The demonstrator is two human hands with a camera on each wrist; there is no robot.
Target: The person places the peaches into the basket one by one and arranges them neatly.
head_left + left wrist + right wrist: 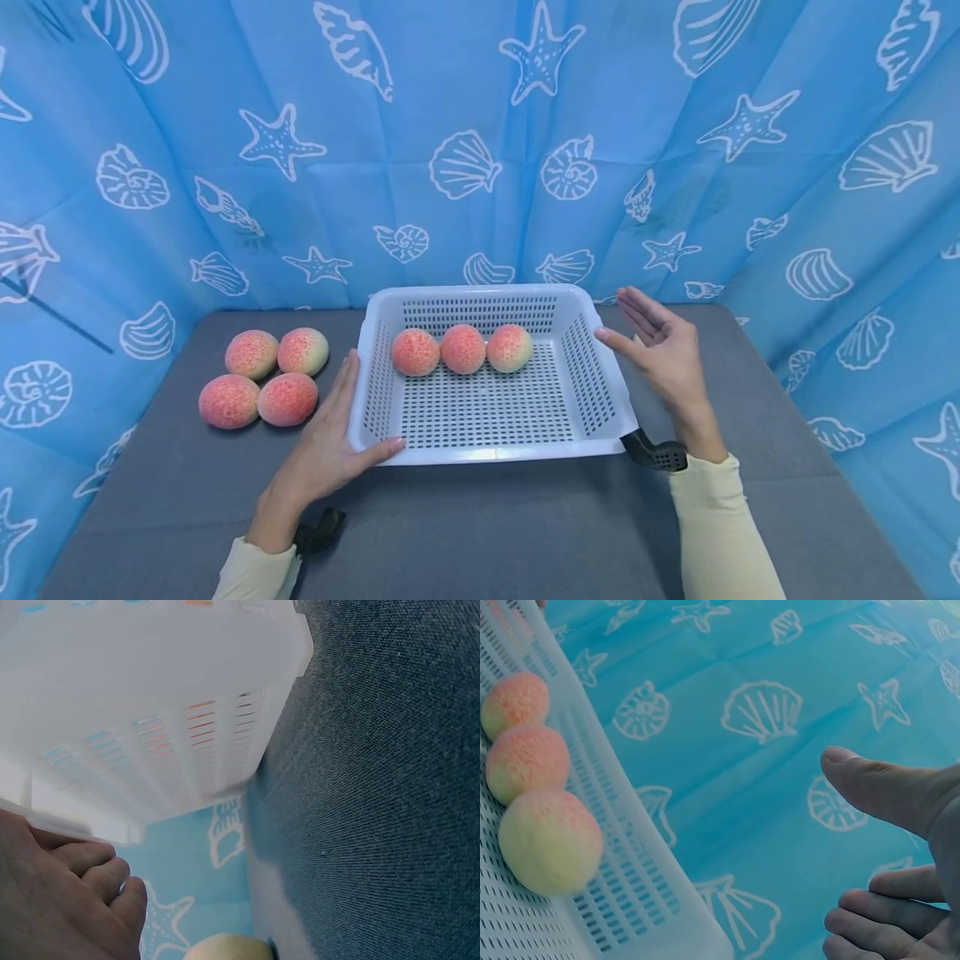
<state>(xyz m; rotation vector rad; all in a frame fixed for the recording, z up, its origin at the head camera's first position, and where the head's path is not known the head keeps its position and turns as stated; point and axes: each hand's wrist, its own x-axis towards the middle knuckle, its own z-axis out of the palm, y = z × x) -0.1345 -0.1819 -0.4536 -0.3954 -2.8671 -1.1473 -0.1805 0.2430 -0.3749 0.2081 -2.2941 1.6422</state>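
Observation:
A white plastic basket [487,453] with slotted walls sits in the middle of the grey cloth, and three pink-and-yellow peaches [462,349] lie in a row inside it. My left hand [322,446] holds the basket's front left corner, thumb over the front rim and fingers along the outside of the left wall. In the left wrist view those fingers [105,881] lie just under the rim. To the right of the basket, my right hand [663,354] is raised with thumb and fingers spread apart and nothing between them. The right wrist view shows a gap between this hand and the rim.
Several more peaches [258,379] are grouped on the grey tablecloth [480,533], left of the basket and near my left fingers. A blue curtain [465,225] with white shells and starfish hangs behind the table and along both sides. Black straps [656,452] sit at my wrists.

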